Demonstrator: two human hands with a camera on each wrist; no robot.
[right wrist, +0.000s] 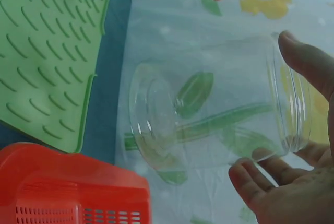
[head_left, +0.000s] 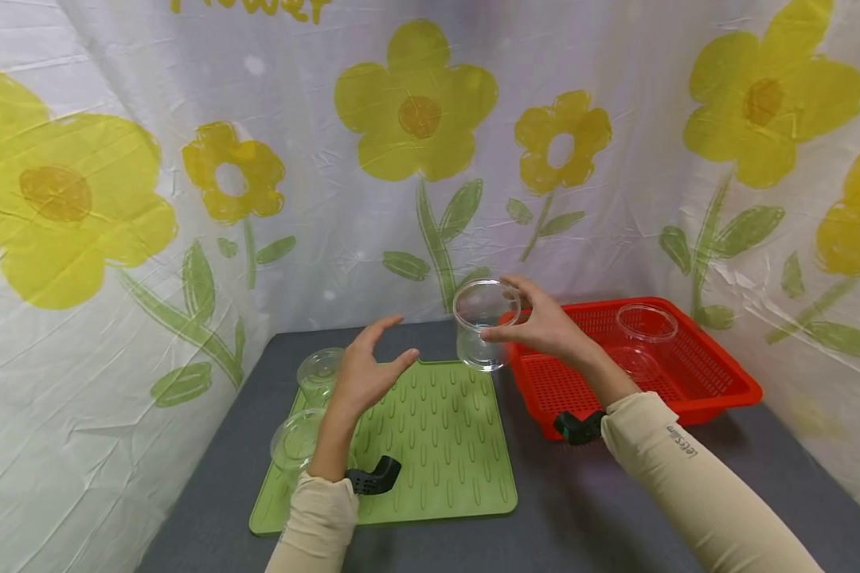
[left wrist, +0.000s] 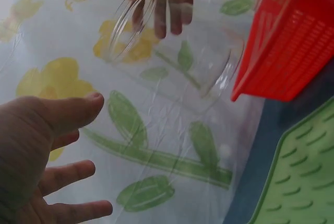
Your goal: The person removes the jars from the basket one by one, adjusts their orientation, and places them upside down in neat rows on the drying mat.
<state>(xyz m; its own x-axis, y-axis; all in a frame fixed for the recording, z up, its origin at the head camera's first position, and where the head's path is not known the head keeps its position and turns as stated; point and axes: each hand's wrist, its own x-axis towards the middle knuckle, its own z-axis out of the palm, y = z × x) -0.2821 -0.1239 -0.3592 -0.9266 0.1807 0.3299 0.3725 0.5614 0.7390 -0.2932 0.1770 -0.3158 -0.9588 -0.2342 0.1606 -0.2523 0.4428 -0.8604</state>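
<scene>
My right hand [head_left: 543, 322] grips a clear plastic jar [head_left: 482, 338] near its rim, with the thumb on one side and the fingers on the other. The jar is upright, held up beside the red basket and above the far right corner of the green mat. In the right wrist view the see-through jar [right wrist: 209, 104] shows its round base and threaded rim. My left hand [head_left: 361, 374] hangs over the mat's left part with thumb and fingers spread, apart from the jar. In the left wrist view nothing lies between the left hand's fingers [left wrist: 68, 177].
Two clear jars [head_left: 320, 374] stand on the left side of the green mat [head_left: 444, 446], partly behind the left arm. Another clear jar [head_left: 645, 326] sits in the red basket [head_left: 717, 402] on the right. A flower-printed curtain [head_left: 315, 159] hangs behind the grey table [head_left: 545, 509].
</scene>
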